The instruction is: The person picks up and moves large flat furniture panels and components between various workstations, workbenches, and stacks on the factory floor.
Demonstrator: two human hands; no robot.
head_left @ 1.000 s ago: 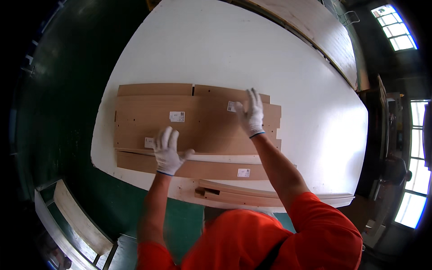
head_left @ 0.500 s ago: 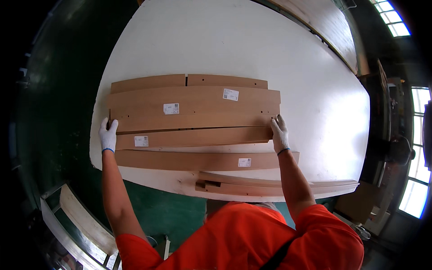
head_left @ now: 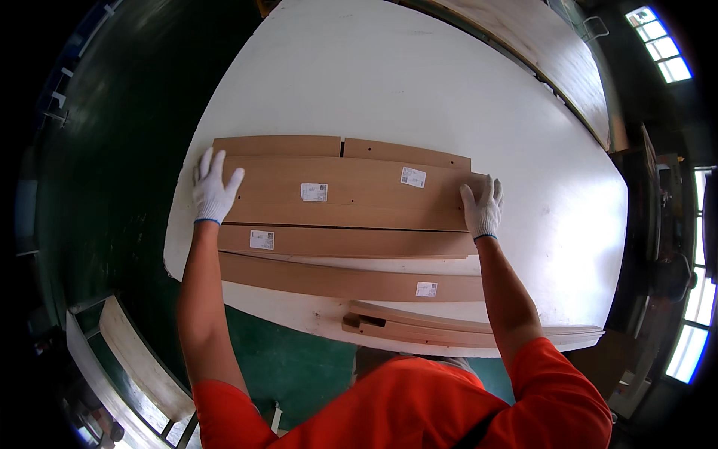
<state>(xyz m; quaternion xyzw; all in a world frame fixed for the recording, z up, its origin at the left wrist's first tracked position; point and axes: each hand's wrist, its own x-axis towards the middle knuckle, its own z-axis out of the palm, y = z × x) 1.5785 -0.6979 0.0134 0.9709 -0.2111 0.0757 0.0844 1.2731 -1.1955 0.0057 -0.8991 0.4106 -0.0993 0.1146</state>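
Several long brown wooden boards with small white labels lie side by side on a big white table [head_left: 419,82]. The widest board [head_left: 351,194] sits on top of the others. My left hand [head_left: 213,188], in a white glove, grips its left end. My right hand [head_left: 481,207], also gloved, holds its right end. Two shorter boards [head_left: 336,146] show behind it, and a narrower board [head_left: 344,241] lies just in front. Another long board [head_left: 351,280] lies closer to me, apart from the stack.
Thin wooden strips [head_left: 419,329] lie along the table's near edge. A dark green floor [head_left: 112,150] surrounds the table on the left. Pale planks [head_left: 142,359] rest low at the left. Another large panel [head_left: 546,52] stands at the back right, with windows [head_left: 662,63] beyond.
A second ago both hands pressed flat on top of the boards. They spread outward to the ends of the wide board, which now lies a little further from me.
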